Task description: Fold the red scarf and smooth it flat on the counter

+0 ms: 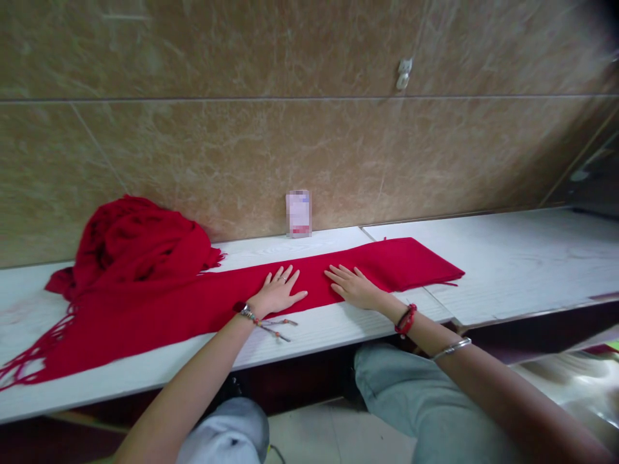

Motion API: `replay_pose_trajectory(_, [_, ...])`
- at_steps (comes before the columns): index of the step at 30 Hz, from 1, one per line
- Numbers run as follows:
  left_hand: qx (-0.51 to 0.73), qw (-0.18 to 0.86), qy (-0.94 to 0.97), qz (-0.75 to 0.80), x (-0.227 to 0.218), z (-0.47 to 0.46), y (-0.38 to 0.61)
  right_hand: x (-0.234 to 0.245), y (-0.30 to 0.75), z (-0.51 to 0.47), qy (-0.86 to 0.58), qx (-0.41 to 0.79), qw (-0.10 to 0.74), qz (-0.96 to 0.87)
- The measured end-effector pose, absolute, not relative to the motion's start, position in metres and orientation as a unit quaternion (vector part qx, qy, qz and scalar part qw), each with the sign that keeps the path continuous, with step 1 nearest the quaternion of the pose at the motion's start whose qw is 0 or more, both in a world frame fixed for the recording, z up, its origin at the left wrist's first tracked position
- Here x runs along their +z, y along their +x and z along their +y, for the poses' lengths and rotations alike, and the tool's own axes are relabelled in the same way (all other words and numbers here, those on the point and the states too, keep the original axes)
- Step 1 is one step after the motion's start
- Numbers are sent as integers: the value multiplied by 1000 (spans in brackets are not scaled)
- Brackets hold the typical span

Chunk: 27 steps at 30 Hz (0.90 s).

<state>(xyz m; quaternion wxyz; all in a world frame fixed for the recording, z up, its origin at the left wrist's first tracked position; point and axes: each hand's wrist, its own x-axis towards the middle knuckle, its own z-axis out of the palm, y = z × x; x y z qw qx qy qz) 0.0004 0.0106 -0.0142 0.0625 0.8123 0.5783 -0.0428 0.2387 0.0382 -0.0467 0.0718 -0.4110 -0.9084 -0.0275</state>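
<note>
A long red scarf (193,306) lies stretched flat along a low white shelf (507,264), its fringe hanging off at the far left. My left hand (278,291) rests flat on the scarf's middle, fingers spread. Just to its right, my right hand (355,287) also presses flat on the cloth with fingers apart. The scarf's right end (416,261) is folded over on itself. Neither hand grips anything.
A heap of bunched red scarves (135,241) sits at the back left of the shelf against the tiled wall. A small card (298,213) leans on the wall behind my hands. My knees (411,386) are below the shelf edge.
</note>
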Motion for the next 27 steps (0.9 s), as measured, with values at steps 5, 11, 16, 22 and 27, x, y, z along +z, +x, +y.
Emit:
replay_pose_trajectory(5, [-46,56,813,578,-17,13,-1,-46,266,47,-428,-73,-11,-901])
replay_pose_trajectory(11, [-38,57,815,576,-21,17,-3,-32,246,40,-470,-62,27,-880])
replay_pose_trajectory(16, [-40,64,800,596,-21,17,-6,-35,201,28,-394,-43,75,-915])
replay_pose_trajectory(22, [-52,98,774,623,-14,15,-6,-42,199,29,-366,-71,55,-926])
replay_pose_trajectory(27, [-63,120,766,629,-11,18,-9,-45,241,41,-399,-109,21,-910])
